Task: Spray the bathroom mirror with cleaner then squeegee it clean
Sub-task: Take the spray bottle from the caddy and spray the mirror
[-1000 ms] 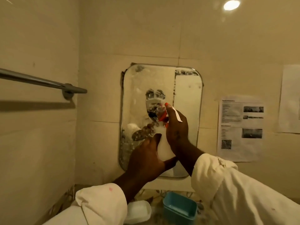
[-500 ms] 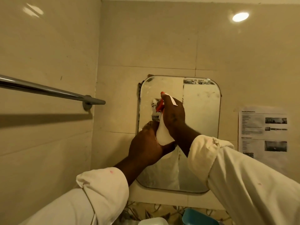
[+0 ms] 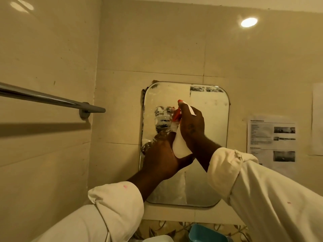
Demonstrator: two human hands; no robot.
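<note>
Beige tiled wall [image 3: 157,41] fills the view, with a glare spot [image 3: 249,22] from a lamp top right. Rounded-corner mirror [image 3: 209,119] is mounted centre; its glass is smeared, with a wet, patchy blotch left of centre and dark marks along the top edge. Both arms are in cream sleeves [image 3: 262,198], raised in front of the mirror. Chrome towel bar [image 3: 43,97] is on the left wall, well apart from the mirror. Printed sheet [image 3: 271,137] is stuck to the wall right of the mirror, a second sheet [image 3: 317,119] at the frame edge. Left hand [image 3: 160,161] is wrapped round the lower body of the spray bottle [image 3: 180,147] from below. Right hand [image 3: 191,126] is clamped on the bottle's neck, fingers over the orange trigger [image 3: 176,116]. Bottle is white, roughly upright, held close in front of the mirror's middle, nozzle end toward the glass. Blue tub [image 3: 204,233] and white container [image 3: 157,239] are cut off by the bottom edge, below the mirror.
</note>
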